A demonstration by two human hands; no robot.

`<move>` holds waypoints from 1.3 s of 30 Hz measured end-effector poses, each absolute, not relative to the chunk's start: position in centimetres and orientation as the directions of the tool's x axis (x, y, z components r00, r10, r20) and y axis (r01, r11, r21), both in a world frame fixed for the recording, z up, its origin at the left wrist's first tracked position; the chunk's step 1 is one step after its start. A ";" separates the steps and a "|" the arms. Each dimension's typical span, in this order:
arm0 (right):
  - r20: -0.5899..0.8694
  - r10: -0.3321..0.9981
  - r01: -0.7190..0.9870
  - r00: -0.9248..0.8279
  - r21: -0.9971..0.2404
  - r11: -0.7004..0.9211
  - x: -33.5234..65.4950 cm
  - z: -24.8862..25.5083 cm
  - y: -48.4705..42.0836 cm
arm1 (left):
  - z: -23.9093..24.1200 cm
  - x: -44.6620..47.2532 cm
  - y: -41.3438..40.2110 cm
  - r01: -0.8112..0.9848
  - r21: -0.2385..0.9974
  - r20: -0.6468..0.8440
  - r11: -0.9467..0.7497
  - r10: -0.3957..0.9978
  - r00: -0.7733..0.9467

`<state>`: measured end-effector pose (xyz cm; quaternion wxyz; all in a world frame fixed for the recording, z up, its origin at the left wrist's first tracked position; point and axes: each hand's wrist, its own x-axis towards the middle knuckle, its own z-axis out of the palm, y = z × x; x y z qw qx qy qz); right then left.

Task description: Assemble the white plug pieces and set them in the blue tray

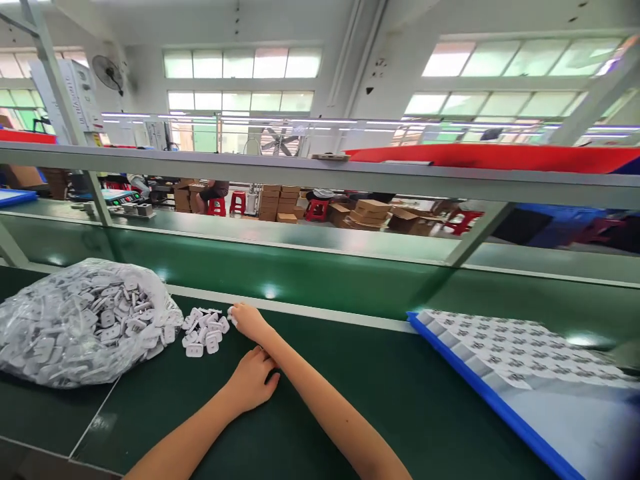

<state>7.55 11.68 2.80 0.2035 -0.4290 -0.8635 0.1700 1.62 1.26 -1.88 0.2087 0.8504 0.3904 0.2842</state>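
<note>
My right hand reaches across to the left, its fingers closed on a small white plastic piece. Right beside it lies a loose pile of similar white plastic pieces, rounded rectangles, some with slots like plug faces. My left hand rests low over the dark green work surface, near the right forearm. Its thumb stands apart from the fingers and I see nothing in it; the fingertips are partly hidden. Farther left, a clear plastic bag full of the same pieces lies open.
At the right, a blue-edged tray carries rows of white items with dark marks. A grey shelf rail spans the bench, with a red tray on it. Behind are cardboard boxes, red stools and a seated person.
</note>
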 end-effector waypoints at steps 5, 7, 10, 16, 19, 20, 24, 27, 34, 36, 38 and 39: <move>0.304 0.839 0.548 -0.452 -0.647 0.530 12.0 3.4 9.4 | -2.6 1.8 2.4 0.337 0.907 0.153 -0.253 0.943 0.297; 0.265 0.905 0.360 -0.332 -0.852 0.381 14.7 3.0 7.2 | -2.8 1.9 2.4 0.265 0.945 0.121 -0.190 0.959 0.257; 0.071 0.967 0.195 -0.244 -0.973 0.121 17.4 1.3 3.7 | -2.7 2.1 1.8 0.321 0.913 0.157 -0.251 0.944 0.290; -0.063 0.986 -0.054 -0.157 -0.996 -0.072 17.7 -2.2 -0.1 | -2.0 2.4 0.4 0.425 0.761 0.272 -0.490 0.836 0.477; -0.055 0.985 -0.101 -0.162 -0.992 -0.071 17.6 -2.3 -0.1 | -1.7 2.5 0.3 0.434 0.768 0.258 -0.471 0.847 0.464; -0.053 0.984 -0.113 -0.171 -0.991 -0.073 17.6 -2.2 0.0 | -1.6 2.5 0.3 0.435 0.770 0.258 -0.467 0.851 0.456; -0.050 0.980 -0.136 -0.194 -0.988 -0.078 18.0 -2.2 0.1 | -1.9 2.6 0.4 0.480 0.742 0.258 -0.468 0.860 0.440; -0.055 0.980 -0.126 -0.192 -0.989 -0.080 18.2 -2.4 0.1 | -2.1 2.8 0.6 0.522 0.702 0.261 -0.486 0.856 0.446; -0.067 0.979 -0.103 -0.195 -0.991 -0.089 18.2 -2.3 0.1 | -2.1 2.8 0.7 0.532 0.682 0.252 -0.501 0.845 0.472; -0.070 0.978 -0.090 -0.198 -0.992 -0.090 18.2 -2.2 0.2 | -2.1 2.8 0.7 0.541 0.670 0.255 -0.509 0.841 0.476; -0.063 0.978 -0.074 -0.200 -0.994 -0.080 18.1 -2.2 0.2 | -2.1 2.8 0.7 0.550 0.655 0.255 -0.518 0.836 0.485; -0.061 0.978 -0.065 -0.200 -0.995 -0.075 18.1 -2.1 0.2 | -2.1 2.8 0.6 0.553 0.649 0.253 -0.522 0.834 0.490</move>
